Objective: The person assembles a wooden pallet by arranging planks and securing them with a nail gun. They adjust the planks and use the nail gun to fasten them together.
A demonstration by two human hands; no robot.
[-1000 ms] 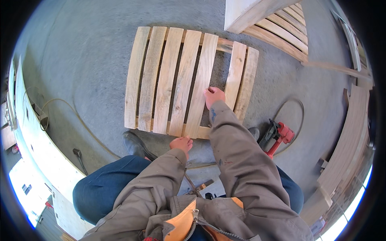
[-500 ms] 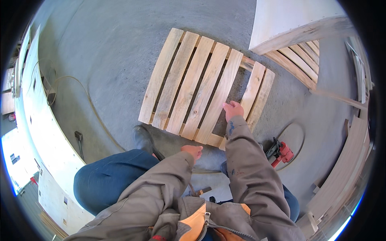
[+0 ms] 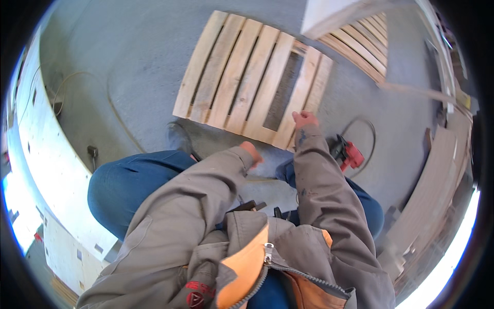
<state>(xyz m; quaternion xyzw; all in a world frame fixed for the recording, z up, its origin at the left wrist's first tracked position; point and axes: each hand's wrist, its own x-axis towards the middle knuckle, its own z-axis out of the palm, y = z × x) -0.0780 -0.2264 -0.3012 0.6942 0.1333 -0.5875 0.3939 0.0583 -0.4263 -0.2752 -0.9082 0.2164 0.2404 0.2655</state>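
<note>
A slatted wooden pallet [image 3: 252,77] lies on the concrete floor before me, with a wide gap between its fifth and sixth slats. My right hand [image 3: 305,119] is over the near end of the two rightmost slats. Its fingers are curled together, and whatever they hold, if anything, is hidden. Short of the pallet's near edge, my left hand [image 3: 252,154] hovers above the floor, smeared by motion. Right of my right forearm lies a red and black nail gun [image 3: 351,154] with a hose.
White perforated panels [image 3: 56,159] line the left side. A cable [image 3: 116,116] runs across the floor there. At the upper right, a pale wooden panel [image 3: 334,15] stands by another slatted piece [image 3: 360,44]. Long boards [image 3: 424,180] are stacked at right. A tool [image 3: 249,206] sits near my waist.
The whole view has shifted, so the pallet appears higher in the picture. My right hand has moved rightward over the slats from the wide gap. My left hand has turned downward and is blurred.
</note>
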